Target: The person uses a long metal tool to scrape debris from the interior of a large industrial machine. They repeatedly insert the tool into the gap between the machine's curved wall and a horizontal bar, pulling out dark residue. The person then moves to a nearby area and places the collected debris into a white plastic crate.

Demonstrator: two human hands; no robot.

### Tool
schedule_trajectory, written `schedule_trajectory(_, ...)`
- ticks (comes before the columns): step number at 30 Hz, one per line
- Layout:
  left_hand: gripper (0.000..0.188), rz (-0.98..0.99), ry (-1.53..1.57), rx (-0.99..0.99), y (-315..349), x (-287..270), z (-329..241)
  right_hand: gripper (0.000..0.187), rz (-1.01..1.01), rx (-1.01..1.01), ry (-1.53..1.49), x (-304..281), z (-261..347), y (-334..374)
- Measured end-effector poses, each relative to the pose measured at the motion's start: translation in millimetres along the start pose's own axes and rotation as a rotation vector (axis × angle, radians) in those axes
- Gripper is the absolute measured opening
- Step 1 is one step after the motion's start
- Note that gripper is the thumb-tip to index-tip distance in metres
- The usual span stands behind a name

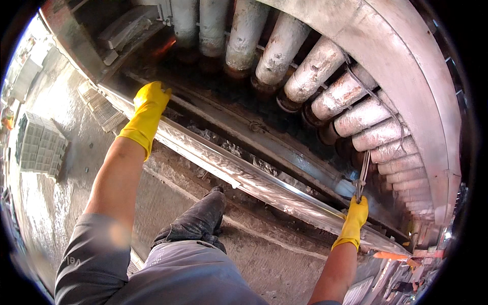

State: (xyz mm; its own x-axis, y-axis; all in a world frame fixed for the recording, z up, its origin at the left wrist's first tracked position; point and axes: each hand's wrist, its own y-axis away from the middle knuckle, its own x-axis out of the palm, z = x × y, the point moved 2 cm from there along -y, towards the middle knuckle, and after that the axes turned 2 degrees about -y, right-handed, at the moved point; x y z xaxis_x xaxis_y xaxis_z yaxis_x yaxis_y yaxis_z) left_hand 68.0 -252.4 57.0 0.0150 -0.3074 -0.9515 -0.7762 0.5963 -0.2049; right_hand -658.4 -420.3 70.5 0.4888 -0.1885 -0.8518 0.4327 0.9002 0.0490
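Note:
My left hand (152,97), in a yellow rubber glove, is closed in a fist above the metal ledge (203,152) of a long trough. Its curled fingers hide what they hold, if anything. On the right, my right hand (357,213), gloved the same way, is wrapped round the handles of slim metal tongs (363,175). The tongs point away from me, toward a row of thick, silvery, crusted cylinders (284,48). Their far tips lie close to the cylinders; I cannot tell whether they touch. Inside the trough (300,152) it is dark and dirty.
A broad curved metal casing (401,61) arches over the cylinders, with a thin cable (366,84) hanging along them. Stacked crates (41,145) and a flat crate (100,107) stand on the wet floor at left. Orange-ended pieces (391,255) lie at lower right.

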Motion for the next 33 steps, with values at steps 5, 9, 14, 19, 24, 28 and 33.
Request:
schedule_trajectory(5, 0.045, 0.103, -0.035, -0.057, 16.0, -9.0, 5.3, 0.034, -0.044, -0.003, 0.015, -2.5, -8.7, 20.4)
schedule_trajectory(9, 0.042, 0.034, 0.005, -0.024, 21.6, -3.8, 17.1, 0.034, -0.021, -0.016, 0.029, -5.0, -16.3, 24.7)
schedule_trajectory(14, 0.042, -0.026, 0.011, 0.009, 26.6, 1.6, 30.6, 0.036, -0.019, -0.006, 0.040, -4.5, -22.8, 29.9)
schedule_trajectory(19, 0.047, 0.112, -0.030, -0.054, 32.2, -8.8, 27.7, 0.038, -0.013, 0.011, 0.019, -6.5, -25.1, 37.6)
schedule_trajectory(24, 0.047, 0.109, -0.025, -0.051, 40.2, -14.1, 31.8, 0.038, -0.020, 0.018, 0.002, -7.2, -26.6, 47.5)
schedule_trajectory(28, 0.048, 0.079, -0.030, -0.036, 49.8, -10.0, 43.0, 0.038, -0.022, 0.006, 0.004, -6.3, -41.0, 54.9)
schedule_trajectory(33, 0.049, 0.063, -0.024, -0.041, 68.6, -9.2, 59.1, 0.031, -0.058, -0.015, -0.013, -5.4, -54.0, 75.6)
